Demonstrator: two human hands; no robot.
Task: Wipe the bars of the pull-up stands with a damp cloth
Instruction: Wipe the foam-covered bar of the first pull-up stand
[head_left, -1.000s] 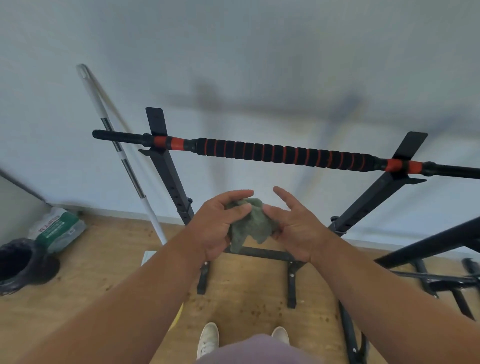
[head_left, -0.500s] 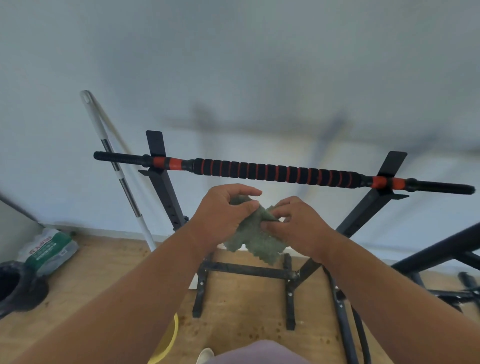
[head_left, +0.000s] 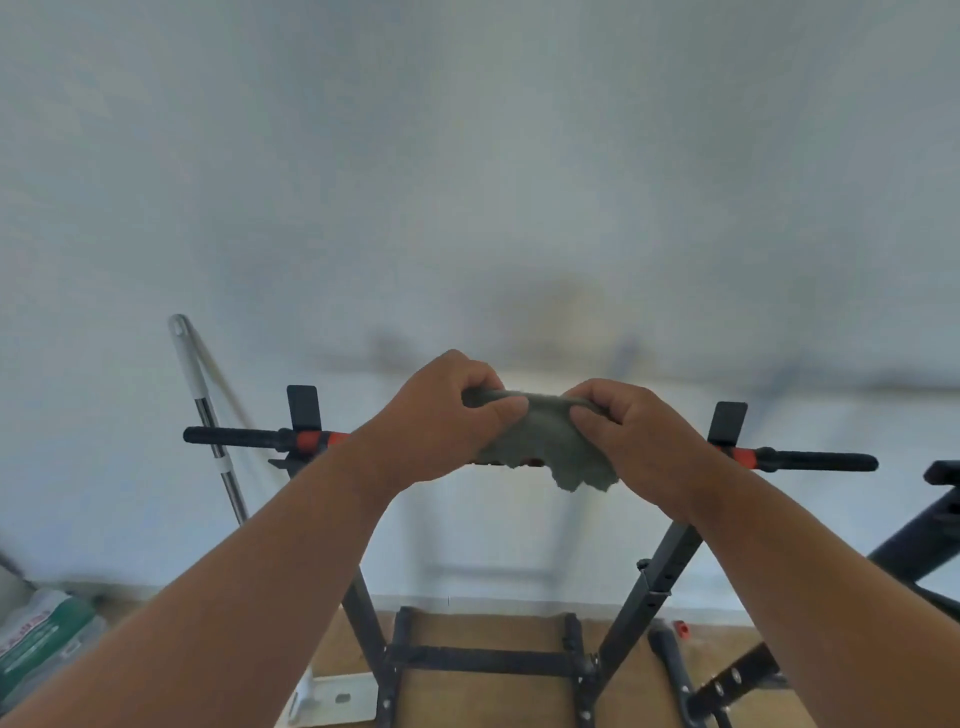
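Nearest us, our left hand (head_left: 441, 415) and right hand (head_left: 631, 434) each pinch an end of the green cloth (head_left: 545, 441), stretched between them in front of the pull-up bar (head_left: 815, 460). Held this loosely, the cloth could slip off the bar mid-wipe. A mop handle (head_left: 208, 410) leans on the wall behind.

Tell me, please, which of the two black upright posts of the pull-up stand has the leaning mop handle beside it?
The left black upright post, near the left hand; the white-and-metal mop handle leans on the wall just beyond it. The right post has none.
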